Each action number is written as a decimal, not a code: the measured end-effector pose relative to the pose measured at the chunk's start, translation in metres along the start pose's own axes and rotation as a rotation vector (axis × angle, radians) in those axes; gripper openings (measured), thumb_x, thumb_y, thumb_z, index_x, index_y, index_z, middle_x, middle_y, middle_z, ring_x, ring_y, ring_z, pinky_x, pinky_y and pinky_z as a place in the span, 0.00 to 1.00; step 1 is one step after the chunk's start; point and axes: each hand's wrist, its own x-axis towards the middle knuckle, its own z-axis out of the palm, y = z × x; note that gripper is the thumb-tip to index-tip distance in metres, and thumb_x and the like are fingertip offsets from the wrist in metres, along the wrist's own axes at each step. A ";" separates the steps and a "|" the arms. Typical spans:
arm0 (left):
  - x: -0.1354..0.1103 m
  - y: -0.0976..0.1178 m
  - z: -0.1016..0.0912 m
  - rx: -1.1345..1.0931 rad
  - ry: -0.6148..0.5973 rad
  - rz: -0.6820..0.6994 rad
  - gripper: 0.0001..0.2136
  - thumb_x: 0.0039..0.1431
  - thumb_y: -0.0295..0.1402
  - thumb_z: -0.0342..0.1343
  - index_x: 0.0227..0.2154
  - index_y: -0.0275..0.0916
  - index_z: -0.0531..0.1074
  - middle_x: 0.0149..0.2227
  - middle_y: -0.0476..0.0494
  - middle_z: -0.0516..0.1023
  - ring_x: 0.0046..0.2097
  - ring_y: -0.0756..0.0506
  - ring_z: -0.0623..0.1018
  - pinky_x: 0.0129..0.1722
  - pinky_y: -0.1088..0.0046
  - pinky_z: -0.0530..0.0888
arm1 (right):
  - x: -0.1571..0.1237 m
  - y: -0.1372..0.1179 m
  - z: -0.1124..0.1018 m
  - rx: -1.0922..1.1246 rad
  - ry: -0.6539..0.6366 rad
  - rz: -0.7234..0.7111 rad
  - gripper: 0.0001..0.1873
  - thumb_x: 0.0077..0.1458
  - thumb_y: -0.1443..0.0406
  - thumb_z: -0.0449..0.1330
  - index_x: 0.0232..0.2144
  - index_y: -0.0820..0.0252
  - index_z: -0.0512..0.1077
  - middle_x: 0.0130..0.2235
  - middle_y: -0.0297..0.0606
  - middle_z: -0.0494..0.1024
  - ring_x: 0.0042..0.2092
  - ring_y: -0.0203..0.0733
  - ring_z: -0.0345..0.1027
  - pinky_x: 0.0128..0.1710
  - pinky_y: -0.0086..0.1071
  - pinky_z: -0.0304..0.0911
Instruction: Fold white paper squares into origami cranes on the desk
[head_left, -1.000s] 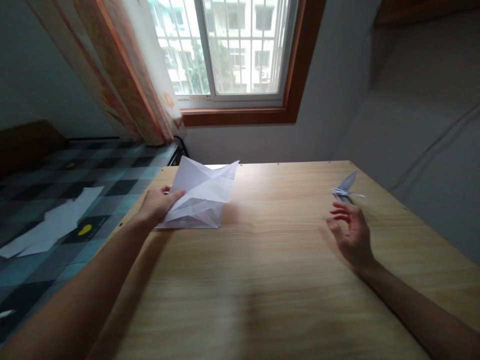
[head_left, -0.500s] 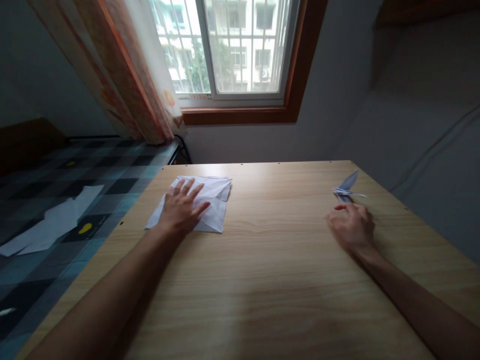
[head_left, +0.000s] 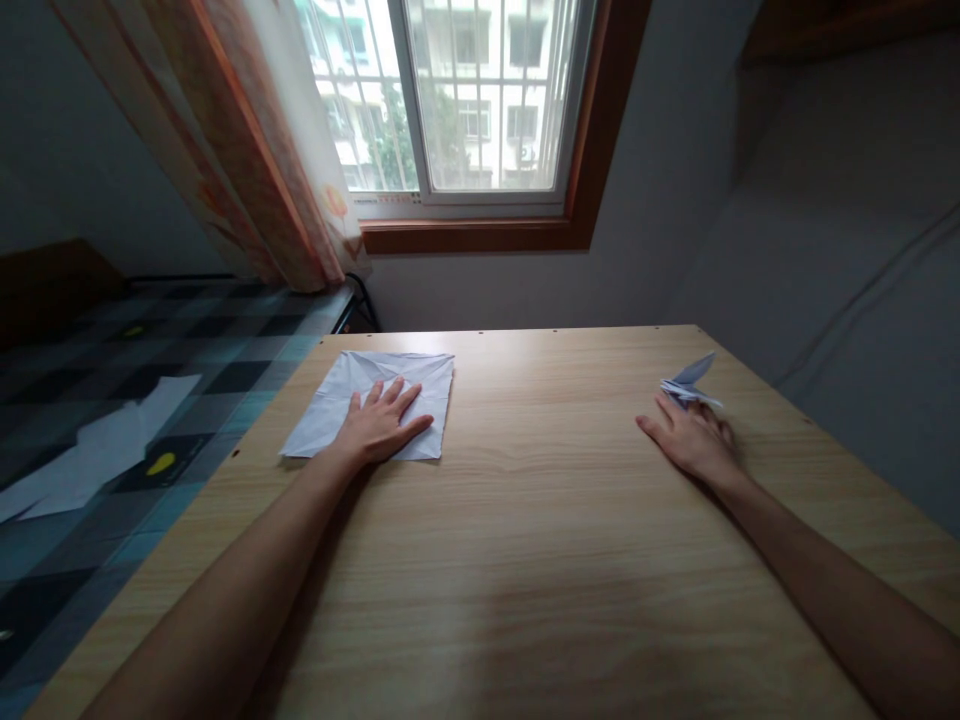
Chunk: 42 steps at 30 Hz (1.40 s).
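Observation:
A creased square sheet of white paper [head_left: 322, 410] lies unfolded on the left part of the wooden table [head_left: 517, 560]. Flat on its lower right part rests my left hand [head_left: 382, 422], open, with the fingers spread. Toward the far right corner stands a small folded paper figure [head_left: 691, 372], shaped like an origami crane with pointed tips. My right hand [head_left: 694, 438] is just in front of it, palm down, thumb held out to the left. Its fingertips reach the figure's near side and partly hide it; whether they touch it I cannot tell.
Left of the table is a bed [head_left: 225, 345] with a checked cover, and torn white paper pieces [head_left: 112, 440] lie on it. Behind the table are a barred window [head_left: 487, 120] and an orange curtain [head_left: 255, 150]. A wall [head_left: 847, 200] borders the right side.
My left hand has slid slightly right and nearer on the sheet, which now lies flatter. My right hand has opened from a curled shape, its fingers reaching toward the paper figure.

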 end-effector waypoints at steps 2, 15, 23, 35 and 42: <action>-0.002 0.005 -0.003 0.013 0.095 0.019 0.31 0.63 0.54 0.40 0.63 0.44 0.60 0.69 0.37 0.52 0.69 0.27 0.50 0.62 0.37 0.46 | 0.003 -0.001 -0.001 -0.025 -0.011 -0.021 0.36 0.61 0.45 0.43 0.64 0.59 0.60 0.62 0.55 0.64 0.63 0.64 0.55 0.59 0.59 0.51; -0.046 0.180 0.012 -0.769 0.289 0.347 0.36 0.51 0.29 0.60 0.63 0.33 0.56 0.63 0.31 0.64 0.63 0.37 0.65 0.62 0.58 0.63 | -0.052 -0.056 -0.013 0.306 0.091 -0.879 0.18 0.63 0.69 0.50 0.52 0.57 0.72 0.55 0.44 0.76 0.56 0.49 0.68 0.57 0.45 0.62; -0.052 0.183 0.010 -0.895 0.250 0.295 0.07 0.58 0.33 0.56 0.33 0.39 0.78 0.31 0.47 0.80 0.34 0.46 0.77 0.37 0.71 0.70 | -0.066 -0.103 -0.024 0.712 0.256 -0.811 0.10 0.58 0.72 0.55 0.26 0.57 0.70 0.36 0.41 0.77 0.40 0.45 0.71 0.42 0.40 0.66; -0.046 0.188 0.018 -1.729 0.147 0.118 0.17 0.43 0.32 0.65 0.35 0.39 0.64 0.28 0.52 0.74 0.28 0.49 0.75 0.29 0.75 0.70 | -0.077 -0.119 -0.010 1.645 -0.351 -0.239 0.20 0.48 0.58 0.67 0.42 0.58 0.69 0.35 0.35 0.76 0.30 0.38 0.70 0.32 0.34 0.67; -0.056 0.188 0.019 -1.270 0.449 0.145 0.17 0.51 0.35 0.62 0.41 0.41 0.63 0.39 0.45 0.72 0.37 0.46 0.75 0.35 0.70 0.72 | -0.082 -0.119 -0.014 1.547 -0.208 -0.218 0.05 0.49 0.65 0.62 0.26 0.59 0.69 0.23 0.29 0.72 0.24 0.34 0.66 0.25 0.29 0.62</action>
